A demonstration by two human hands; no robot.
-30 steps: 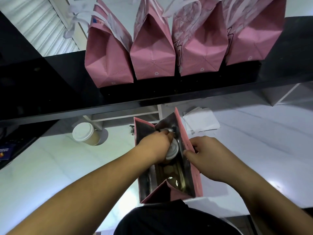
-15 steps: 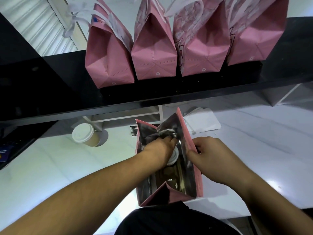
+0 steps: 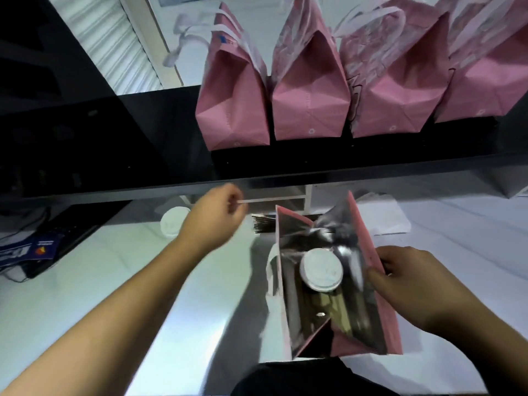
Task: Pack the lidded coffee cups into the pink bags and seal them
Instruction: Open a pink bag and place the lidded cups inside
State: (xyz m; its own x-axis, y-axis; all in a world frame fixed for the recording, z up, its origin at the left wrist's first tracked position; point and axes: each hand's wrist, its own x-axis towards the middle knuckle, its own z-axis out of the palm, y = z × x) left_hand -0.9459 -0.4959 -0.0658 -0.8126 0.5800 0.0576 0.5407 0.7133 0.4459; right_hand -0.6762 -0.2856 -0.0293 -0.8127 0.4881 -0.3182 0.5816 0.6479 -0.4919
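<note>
An open pink bag (image 3: 383, 304) with a silver lining stands on the white desk (image 3: 85, 281), a lidded coffee cup (image 3: 321, 269) upright inside it. The right hand (image 3: 414, 290) pinches the bag's right wall, fingers clenched on the rim. The left hand (image 3: 213, 221) hangs above the desk left of the bag, fingers loosely curled, holding nothing visible. A second lidded cup (image 3: 173, 225) sits just behind that hand, partly hidden by it. Dark strips (image 3: 263, 224) lie beside the bag's far corner. Four closed pink bags (image 3: 311, 101) line the black shelf (image 3: 114, 144) above.
</note>
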